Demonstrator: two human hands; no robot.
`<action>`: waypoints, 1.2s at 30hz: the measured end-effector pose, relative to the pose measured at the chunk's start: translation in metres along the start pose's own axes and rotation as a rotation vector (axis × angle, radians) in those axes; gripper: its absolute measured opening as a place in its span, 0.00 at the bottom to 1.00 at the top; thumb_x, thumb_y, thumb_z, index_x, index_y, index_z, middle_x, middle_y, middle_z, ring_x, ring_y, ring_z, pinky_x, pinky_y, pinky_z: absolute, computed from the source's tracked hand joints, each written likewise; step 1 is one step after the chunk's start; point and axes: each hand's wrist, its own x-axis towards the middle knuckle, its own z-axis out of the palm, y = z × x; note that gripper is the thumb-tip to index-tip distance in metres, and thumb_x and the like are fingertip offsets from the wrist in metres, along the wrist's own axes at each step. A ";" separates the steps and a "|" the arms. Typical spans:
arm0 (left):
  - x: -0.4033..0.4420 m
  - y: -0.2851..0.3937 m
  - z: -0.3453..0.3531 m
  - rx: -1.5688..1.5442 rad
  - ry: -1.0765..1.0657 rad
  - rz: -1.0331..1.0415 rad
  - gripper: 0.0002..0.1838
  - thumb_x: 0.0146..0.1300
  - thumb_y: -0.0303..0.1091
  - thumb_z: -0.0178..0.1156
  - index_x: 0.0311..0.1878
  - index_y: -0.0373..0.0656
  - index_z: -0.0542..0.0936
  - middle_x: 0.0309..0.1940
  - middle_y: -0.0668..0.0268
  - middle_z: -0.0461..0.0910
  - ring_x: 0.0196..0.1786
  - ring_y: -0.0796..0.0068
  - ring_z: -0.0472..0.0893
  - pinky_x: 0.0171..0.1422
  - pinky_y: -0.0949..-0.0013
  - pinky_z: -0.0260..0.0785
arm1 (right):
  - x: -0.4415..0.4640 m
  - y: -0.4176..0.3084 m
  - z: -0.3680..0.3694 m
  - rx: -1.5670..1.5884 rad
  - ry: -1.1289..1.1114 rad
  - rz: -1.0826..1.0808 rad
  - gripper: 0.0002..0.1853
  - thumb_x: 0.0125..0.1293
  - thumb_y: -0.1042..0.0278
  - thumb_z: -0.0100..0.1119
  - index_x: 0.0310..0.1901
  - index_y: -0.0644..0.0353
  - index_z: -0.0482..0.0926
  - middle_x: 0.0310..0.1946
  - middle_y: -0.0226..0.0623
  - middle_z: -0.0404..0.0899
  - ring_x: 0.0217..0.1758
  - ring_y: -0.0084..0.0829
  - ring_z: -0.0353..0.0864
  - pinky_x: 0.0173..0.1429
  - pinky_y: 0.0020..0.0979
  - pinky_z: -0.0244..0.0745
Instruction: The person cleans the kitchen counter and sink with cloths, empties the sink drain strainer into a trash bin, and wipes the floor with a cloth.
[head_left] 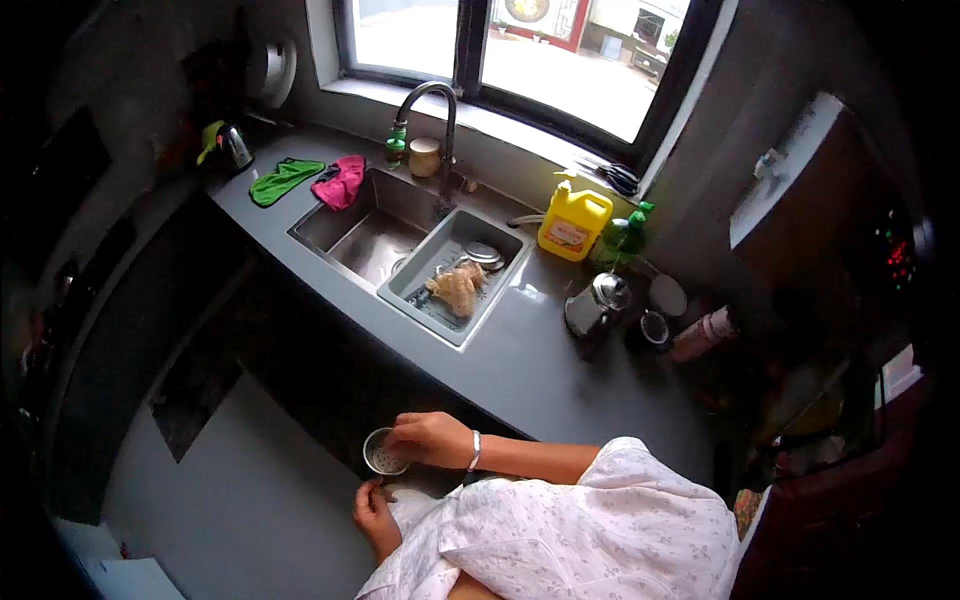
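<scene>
Low in front of my body is a small round pale cup [381,461], with dark specks or holes showing inside. My right hand [432,438], with a silver bracelet at its wrist, has its fingers curled over the right side of the cup's rim. Just below the cup is my left hand [373,515]; its fingers are bent and pressed together near the cup's lower edge. I cannot make out what the left fingers hold. Pale patterned clothing lies against both arms.
The grey counter [440,375] holds a steel sink [375,243] and a grey basin [512,258] containing light-brown food and a metal lid. A faucet [450,130], yellow jug [573,222], green bottle [622,240], metal kettle [595,307], green cloth [285,182] and pink cloth [340,182] stand around.
</scene>
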 end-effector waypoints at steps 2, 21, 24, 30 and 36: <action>0.029 -0.007 -0.005 -0.061 0.019 -0.042 0.09 0.68 0.23 0.53 0.48 0.34 0.80 0.34 0.63 0.82 0.33 0.77 0.79 0.37 0.71 0.73 | 0.026 0.008 0.003 0.023 -0.003 0.022 0.07 0.61 0.73 0.64 0.41 0.59 0.83 0.36 0.39 0.80 0.37 0.42 0.82 0.42 0.36 0.80; 0.375 0.011 -0.080 0.036 -0.284 0.019 0.09 0.71 0.27 0.53 0.49 0.39 0.81 0.34 0.66 0.80 0.36 0.78 0.78 0.44 0.74 0.72 | 0.249 0.137 0.031 0.642 0.590 0.700 0.11 0.70 0.62 0.60 0.45 0.61 0.78 0.27 0.28 0.78 0.23 0.19 0.76 0.26 0.22 0.73; 0.416 0.009 -0.055 0.106 -0.347 0.127 0.09 0.70 0.26 0.54 0.48 0.38 0.81 0.40 0.63 0.81 0.41 0.71 0.81 0.47 0.69 0.74 | 0.261 0.182 0.024 0.847 0.718 0.753 0.09 0.71 0.65 0.59 0.47 0.58 0.76 0.33 0.29 0.79 0.28 0.21 0.79 0.30 0.22 0.76; 0.493 0.028 0.012 0.243 -0.522 0.232 0.08 0.69 0.25 0.55 0.46 0.37 0.82 0.42 0.60 0.82 0.45 0.66 0.82 0.51 0.67 0.74 | 0.304 0.307 -0.003 0.986 1.072 0.872 0.12 0.68 0.71 0.57 0.51 0.59 0.70 0.42 0.35 0.75 0.38 0.31 0.82 0.33 0.32 0.82; 0.558 0.034 0.068 0.286 -0.700 0.289 0.08 0.69 0.25 0.55 0.47 0.36 0.81 0.40 0.62 0.80 0.43 0.71 0.81 0.49 0.70 0.73 | 0.332 0.429 -0.022 0.906 1.387 1.117 0.14 0.67 0.73 0.57 0.52 0.59 0.70 0.42 0.38 0.75 0.41 0.34 0.79 0.38 0.36 0.82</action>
